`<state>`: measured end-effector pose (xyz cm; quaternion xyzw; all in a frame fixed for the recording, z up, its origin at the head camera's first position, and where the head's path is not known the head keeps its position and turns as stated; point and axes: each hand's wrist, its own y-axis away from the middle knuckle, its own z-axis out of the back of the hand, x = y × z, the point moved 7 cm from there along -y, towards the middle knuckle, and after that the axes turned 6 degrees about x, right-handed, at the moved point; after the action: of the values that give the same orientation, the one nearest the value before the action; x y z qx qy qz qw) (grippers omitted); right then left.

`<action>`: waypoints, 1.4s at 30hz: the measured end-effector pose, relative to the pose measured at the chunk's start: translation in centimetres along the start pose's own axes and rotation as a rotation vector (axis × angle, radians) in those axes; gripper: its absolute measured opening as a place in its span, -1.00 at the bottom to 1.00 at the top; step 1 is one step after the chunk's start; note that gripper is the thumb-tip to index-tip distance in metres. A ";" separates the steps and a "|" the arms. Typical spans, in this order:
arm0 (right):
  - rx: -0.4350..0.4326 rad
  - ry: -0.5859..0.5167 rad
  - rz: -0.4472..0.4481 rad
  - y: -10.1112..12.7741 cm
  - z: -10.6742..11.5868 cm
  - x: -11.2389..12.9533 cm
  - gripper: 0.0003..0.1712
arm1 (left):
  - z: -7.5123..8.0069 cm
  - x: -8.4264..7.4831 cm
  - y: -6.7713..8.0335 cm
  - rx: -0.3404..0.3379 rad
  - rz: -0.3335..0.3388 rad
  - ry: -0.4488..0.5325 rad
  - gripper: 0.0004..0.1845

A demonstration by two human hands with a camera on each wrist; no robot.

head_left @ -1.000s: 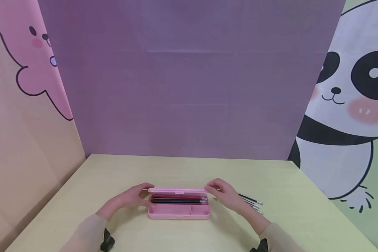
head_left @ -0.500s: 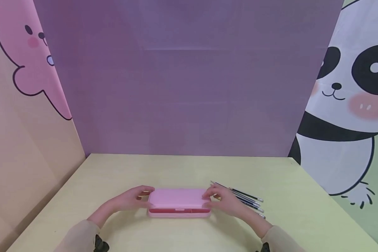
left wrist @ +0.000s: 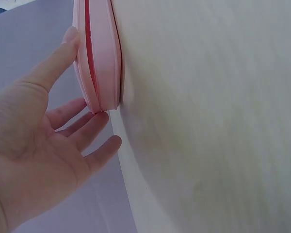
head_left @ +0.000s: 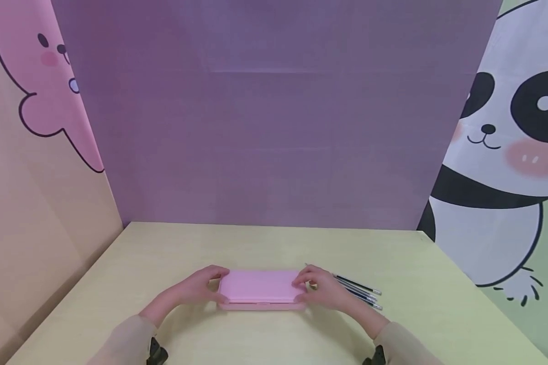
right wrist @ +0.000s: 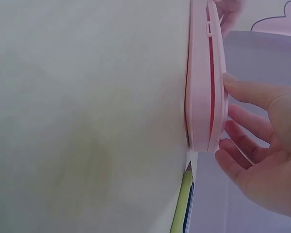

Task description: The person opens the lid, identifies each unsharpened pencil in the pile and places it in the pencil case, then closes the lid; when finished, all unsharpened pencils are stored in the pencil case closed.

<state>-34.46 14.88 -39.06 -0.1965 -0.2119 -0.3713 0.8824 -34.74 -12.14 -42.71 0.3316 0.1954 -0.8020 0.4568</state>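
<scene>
Head view: pink pencil case [head_left: 260,288] on table [head_left: 274,243], lid now down; half a second ago it stood ajar. Left hand [head_left: 193,288] and right hand [head_left: 321,286] press its ends, fingers straight. Loose pens [head_left: 361,291] lie right of case.

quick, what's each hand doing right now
Left hand: open, straight fingers touching the left end of the flat pink plastic pencil case.
Right hand: open, fingers pressing its right end.
</scene>
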 end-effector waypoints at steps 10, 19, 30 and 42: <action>0.022 -0.037 -0.069 -0.7 -0.4 -1.3 -0.56 | -0.1 0.0 -0.7 -0.028 0.044 0.044 -0.27; 0.061 0.000 -0.055 -2.0 0.0 -1.3 -0.60 | 0.2 -0.1 -1.3 -0.043 0.114 0.063 -0.27; 0.096 -0.009 -0.072 -1.7 -0.3 -1.4 -0.64 | -0.4 -0.1 -1.2 0.010 0.073 0.068 -0.24; 0.050 -0.035 -0.048 -1.5 -0.1 -1.5 -0.57 | -0.4 0.4 -1.2 0.025 0.040 0.041 -0.22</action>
<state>-36.47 14.67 -39.64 -0.1756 -0.2414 -0.3835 0.8739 -35.80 -11.59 -43.27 0.3573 0.1879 -0.7882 0.4646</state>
